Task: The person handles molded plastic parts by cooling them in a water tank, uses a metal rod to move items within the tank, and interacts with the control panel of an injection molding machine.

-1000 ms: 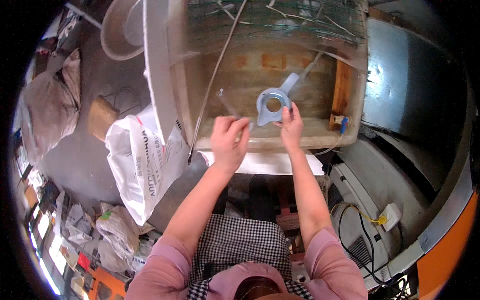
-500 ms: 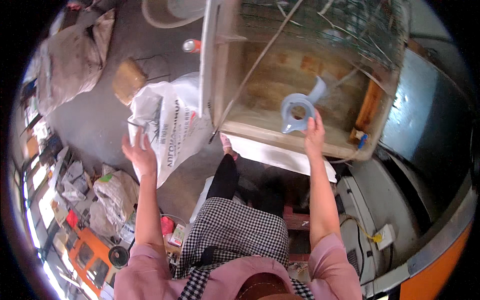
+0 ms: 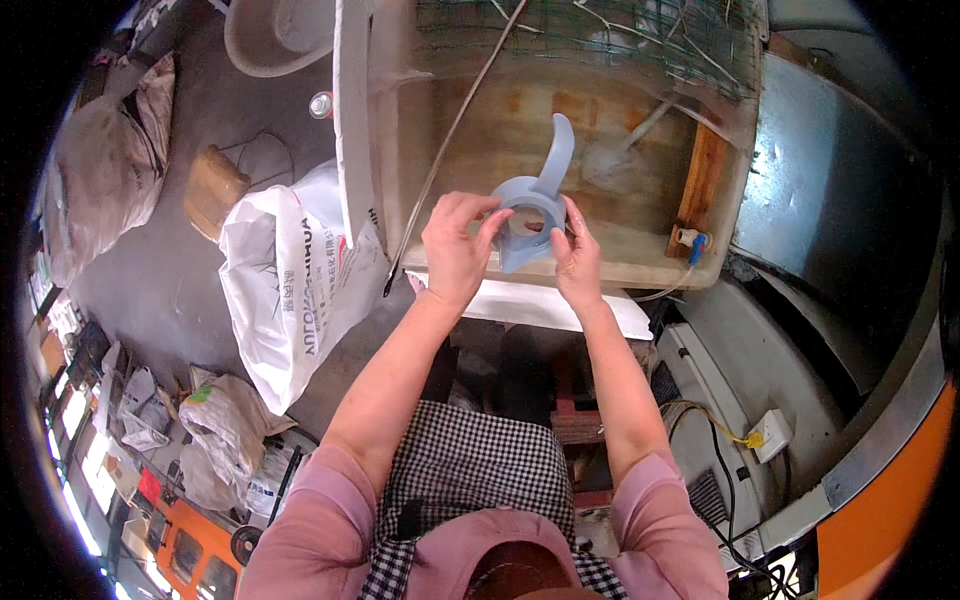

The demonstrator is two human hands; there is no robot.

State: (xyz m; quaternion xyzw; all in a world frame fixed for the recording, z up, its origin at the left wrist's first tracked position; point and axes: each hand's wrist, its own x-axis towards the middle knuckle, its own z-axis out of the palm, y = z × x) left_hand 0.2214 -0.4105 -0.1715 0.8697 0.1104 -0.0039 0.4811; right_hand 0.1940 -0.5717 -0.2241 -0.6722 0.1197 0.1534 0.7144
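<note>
A grey-blue plastic ring-shaped part point(image 3: 541, 190), with a curved handle and a pointed spout, is held over the near side of a water-filled tub point(image 3: 690, 279). My left hand point(image 3: 458, 245) grips its left rim between thumb and fingers. On the opposite side, my right hand point(image 3: 577, 258) pinches the rim, thumb towards me. The handle points away from me and the spout towards me. Through the opening in the middle, a bit of fingertip shows.
A thin rod point(image 3: 455, 125) slants across the tub, and green wire mesh point(image 3: 610, 45) covers its far part. A blue-handled valve point(image 3: 694, 241) sits at the near right corner. Left of the tub stand a white sack point(image 3: 290, 285), a stool point(image 3: 214, 190) and a can point(image 3: 321, 105).
My left hand has come across from the left, over the white sack, and taken hold of the plastic part. The right hand has brought it slightly left; the view has shifted too.
</note>
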